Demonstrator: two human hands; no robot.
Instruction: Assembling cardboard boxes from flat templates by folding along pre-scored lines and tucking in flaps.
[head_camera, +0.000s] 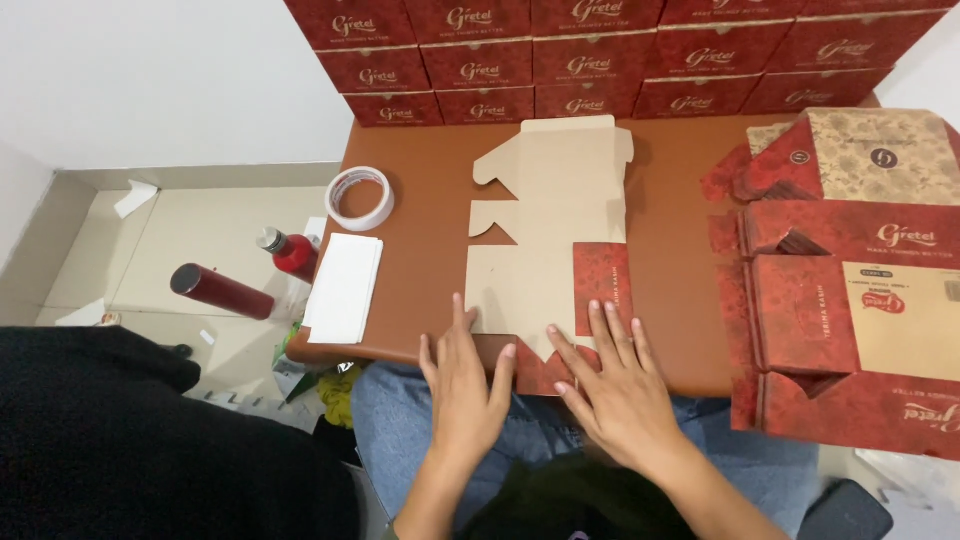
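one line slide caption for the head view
Both hands, left hand and right hand, press a flat unfolded cardboard box blank on a brown table.

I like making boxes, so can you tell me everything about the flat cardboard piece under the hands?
The flat box cutout lies unfolded on the brown table, plain tan side up. It looks like thin cardboard with notched tabs along its left edge and flaps at the far end. A red printed panel is folded over at its near right, and more red shows at the near edge. The left hand presses its near left corner; the right hand lies flat on the red part.
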